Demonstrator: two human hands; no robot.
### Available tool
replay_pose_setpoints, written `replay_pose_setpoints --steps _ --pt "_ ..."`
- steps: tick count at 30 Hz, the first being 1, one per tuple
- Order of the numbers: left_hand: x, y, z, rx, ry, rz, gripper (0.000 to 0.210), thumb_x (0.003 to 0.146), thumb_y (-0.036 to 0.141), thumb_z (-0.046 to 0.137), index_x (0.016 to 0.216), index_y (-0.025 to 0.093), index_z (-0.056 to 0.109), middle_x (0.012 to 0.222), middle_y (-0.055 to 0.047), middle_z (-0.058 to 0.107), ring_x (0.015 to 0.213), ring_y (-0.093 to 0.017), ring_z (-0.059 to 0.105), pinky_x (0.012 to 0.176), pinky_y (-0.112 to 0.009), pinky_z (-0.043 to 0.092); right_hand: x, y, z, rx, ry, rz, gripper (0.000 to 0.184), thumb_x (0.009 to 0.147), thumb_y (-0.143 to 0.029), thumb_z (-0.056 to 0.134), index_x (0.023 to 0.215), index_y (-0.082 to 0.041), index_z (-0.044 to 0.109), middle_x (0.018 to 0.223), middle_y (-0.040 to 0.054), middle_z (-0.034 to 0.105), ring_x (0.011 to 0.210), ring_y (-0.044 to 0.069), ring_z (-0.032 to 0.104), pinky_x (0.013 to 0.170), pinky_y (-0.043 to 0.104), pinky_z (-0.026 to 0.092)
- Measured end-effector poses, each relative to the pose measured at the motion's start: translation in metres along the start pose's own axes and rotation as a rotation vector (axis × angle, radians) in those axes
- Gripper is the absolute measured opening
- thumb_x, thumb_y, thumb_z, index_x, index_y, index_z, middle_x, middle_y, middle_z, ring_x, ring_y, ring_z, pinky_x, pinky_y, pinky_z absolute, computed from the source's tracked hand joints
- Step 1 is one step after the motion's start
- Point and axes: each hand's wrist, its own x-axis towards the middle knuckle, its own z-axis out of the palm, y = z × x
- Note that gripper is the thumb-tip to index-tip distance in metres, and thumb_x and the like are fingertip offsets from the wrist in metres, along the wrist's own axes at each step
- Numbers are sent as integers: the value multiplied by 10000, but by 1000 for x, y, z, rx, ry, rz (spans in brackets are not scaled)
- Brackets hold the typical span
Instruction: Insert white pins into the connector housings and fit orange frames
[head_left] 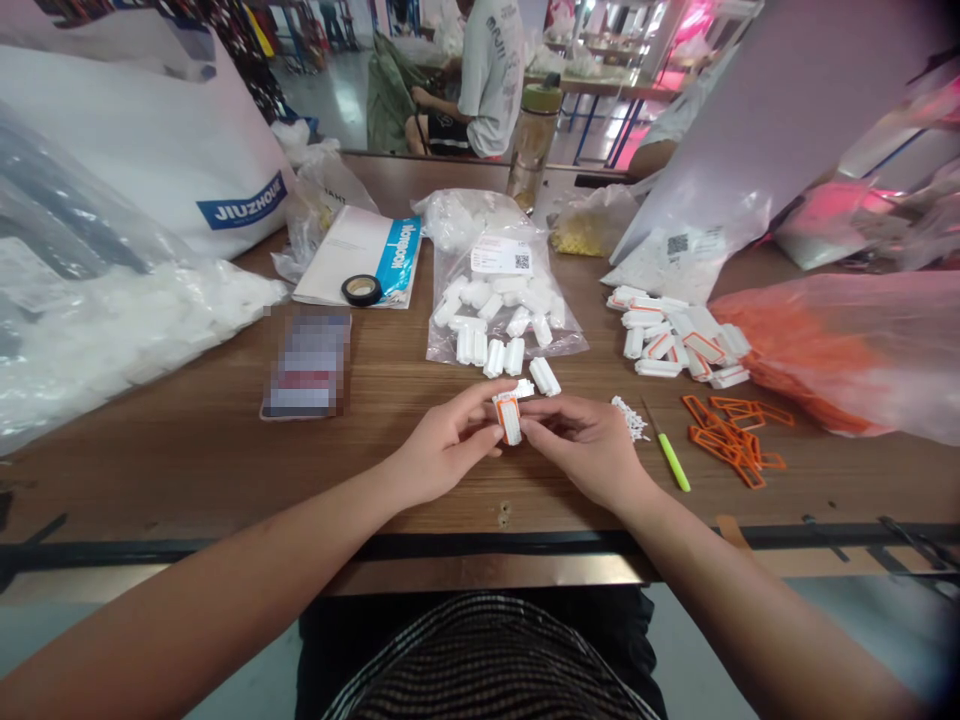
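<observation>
Shirt (pixel 487 665), white block (pixel 510 420) between hands (pixel 439 445) (pixel 589 445)

Shiny grey floor (pixel 341 110), pink light (pixel 694 28), apparently a blue-legged table (pixel 619 88).

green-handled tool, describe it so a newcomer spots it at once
On the brown table, look to the right of the person's right hand. There, between the small white pieces and the loose orange frames, lies the slim tool, its thin shaft pointing away from the person. Its bright yellow-green handle sets it apart from both.
</observation>
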Motion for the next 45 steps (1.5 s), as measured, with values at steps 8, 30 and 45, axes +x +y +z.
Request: replay_pose_setpoints --steps 8,30,45 --pt "-2 5 3 256 30 101 394 991 212 482 1379 254 540 1205 -71 680 924 -166 683 860 -362 592 -1 -5 3 -91 41 -76 111 849 -311 697 861 -242 783 814 8 780 683 136 681 633 292 523" --pt "3 2 7 -275 133 -207 391 915 166 579 1297 249 590 1182 -83 680 1030 -194 661 818 -312 589 3 1 8 214 -106 163 259 782 -235 677 1033 -203 733 681 -32 608 562 72 506 550 243 451" --pt "4 3 7 -268 163 -239 526 873 150 647 1373 250 517 1242 -97 666 1055 -210 661 782 -292 577 10 0 3 342 -187 236 298 745 -274 715 1039 -229 745 721 -9 616 671 113 578 536 231 480"
